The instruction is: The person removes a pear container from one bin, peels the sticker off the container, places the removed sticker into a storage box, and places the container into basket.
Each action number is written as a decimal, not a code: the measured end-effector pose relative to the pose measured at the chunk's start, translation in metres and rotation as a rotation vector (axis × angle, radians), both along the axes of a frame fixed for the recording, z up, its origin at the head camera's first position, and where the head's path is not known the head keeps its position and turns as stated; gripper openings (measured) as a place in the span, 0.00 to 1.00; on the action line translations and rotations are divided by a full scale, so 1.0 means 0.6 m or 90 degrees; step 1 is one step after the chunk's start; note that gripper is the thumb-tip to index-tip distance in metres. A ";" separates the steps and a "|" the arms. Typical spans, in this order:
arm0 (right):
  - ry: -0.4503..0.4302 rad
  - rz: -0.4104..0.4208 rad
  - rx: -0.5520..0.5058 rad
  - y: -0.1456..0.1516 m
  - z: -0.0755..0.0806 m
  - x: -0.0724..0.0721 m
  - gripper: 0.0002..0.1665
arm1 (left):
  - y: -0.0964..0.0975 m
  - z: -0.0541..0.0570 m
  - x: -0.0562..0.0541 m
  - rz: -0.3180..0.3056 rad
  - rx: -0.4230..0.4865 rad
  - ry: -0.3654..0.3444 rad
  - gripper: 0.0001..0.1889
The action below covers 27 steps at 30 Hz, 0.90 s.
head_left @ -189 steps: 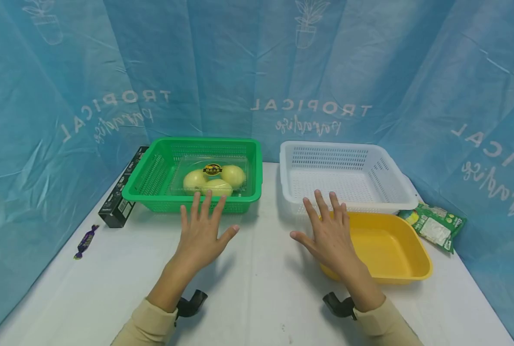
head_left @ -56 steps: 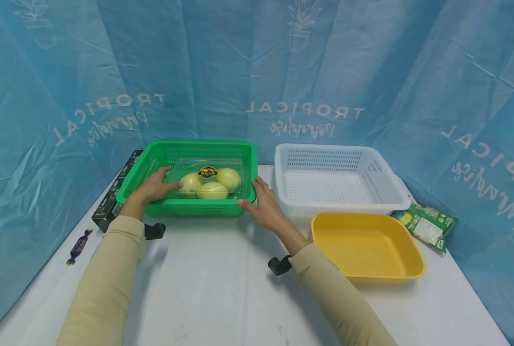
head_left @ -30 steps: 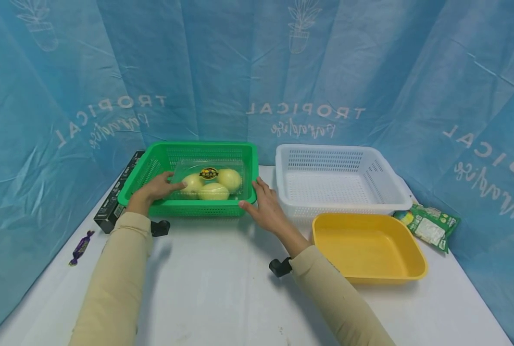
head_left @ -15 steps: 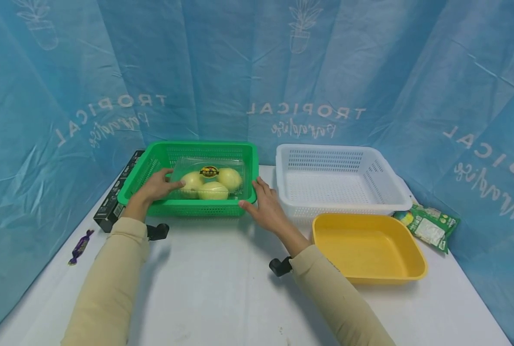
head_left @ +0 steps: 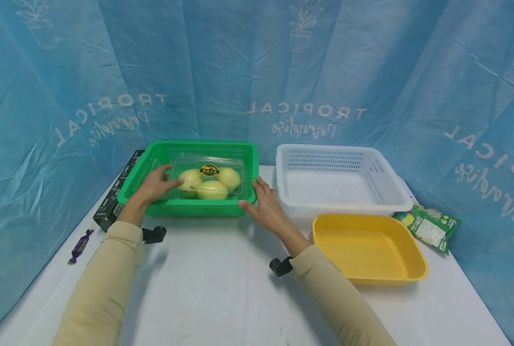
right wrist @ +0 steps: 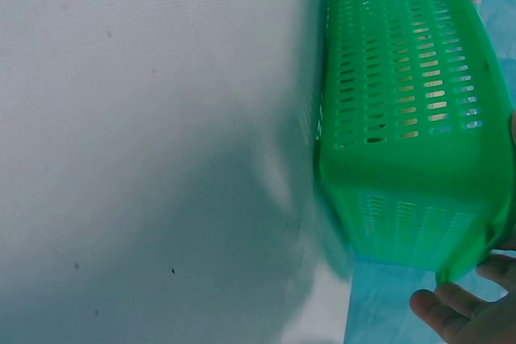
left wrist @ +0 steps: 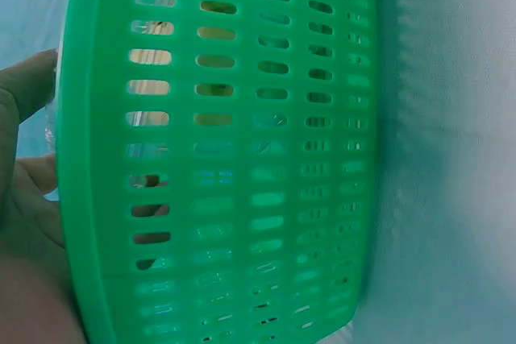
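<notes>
A clear plastic fruit box (head_left: 180,168) with a black-and-gold label holds 3 pale yellow round fruits inside the green basket (head_left: 205,210). My left hand (head_left: 153,185) reaches over the basket's left side and holds the box by its left end, thumb at the front. In the left wrist view the basket wall hides most of the box. My right hand (head_left: 267,205) grips the basket's front right corner, thumb on the front rim and fingers along the right side. Its fingers (right wrist: 459,302) show by the corner in the right wrist view.
A white basket (head_left: 343,207) stands right of the green one, with a yellow tub (head_left: 369,278) before it. A green packet (head_left: 432,226) lies far right. A black box (head_left: 106,216) and a purple-wrapped candy (head_left: 80,247) are at the left.
Both hands have gone from hovering over the table to the basket and the fruit box. In the last second the box has risen slightly with my left hand; my right hand has stayed put.
</notes>
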State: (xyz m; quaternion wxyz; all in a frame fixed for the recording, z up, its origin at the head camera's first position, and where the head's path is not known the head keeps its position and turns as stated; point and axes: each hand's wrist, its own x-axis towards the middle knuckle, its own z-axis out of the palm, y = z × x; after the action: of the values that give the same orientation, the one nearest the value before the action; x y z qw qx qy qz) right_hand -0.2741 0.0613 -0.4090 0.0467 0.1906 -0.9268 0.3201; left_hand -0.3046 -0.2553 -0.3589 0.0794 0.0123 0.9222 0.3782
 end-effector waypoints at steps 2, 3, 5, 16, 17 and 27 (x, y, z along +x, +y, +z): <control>-0.003 0.001 -0.001 0.001 0.001 0.000 0.46 | 0.001 0.002 0.001 0.003 0.007 0.014 0.44; -0.004 0.001 -0.001 0.001 0.001 0.000 0.46 | 0.002 0.002 0.003 0.005 0.014 0.021 0.43; -0.006 0.001 -0.002 0.001 0.001 0.000 0.46 | 0.005 0.003 0.004 0.012 0.036 0.037 0.43; -0.008 0.006 0.000 0.001 0.001 0.002 0.46 | 0.018 -0.004 0.010 0.034 0.157 0.109 0.39; -0.008 0.006 -0.001 0.001 0.002 0.002 0.46 | 0.018 -0.004 0.009 0.035 0.164 0.111 0.39; 0.001 0.006 0.011 0.002 0.002 0.001 0.46 | 0.030 -0.005 0.006 0.043 0.236 0.132 0.35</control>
State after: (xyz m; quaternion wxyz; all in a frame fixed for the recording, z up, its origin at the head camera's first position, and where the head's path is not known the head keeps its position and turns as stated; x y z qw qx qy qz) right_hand -0.2733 0.0623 -0.4080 0.0440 0.1958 -0.9285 0.3124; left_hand -0.3013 -0.2373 -0.3622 -0.0323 0.0349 0.8401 0.5403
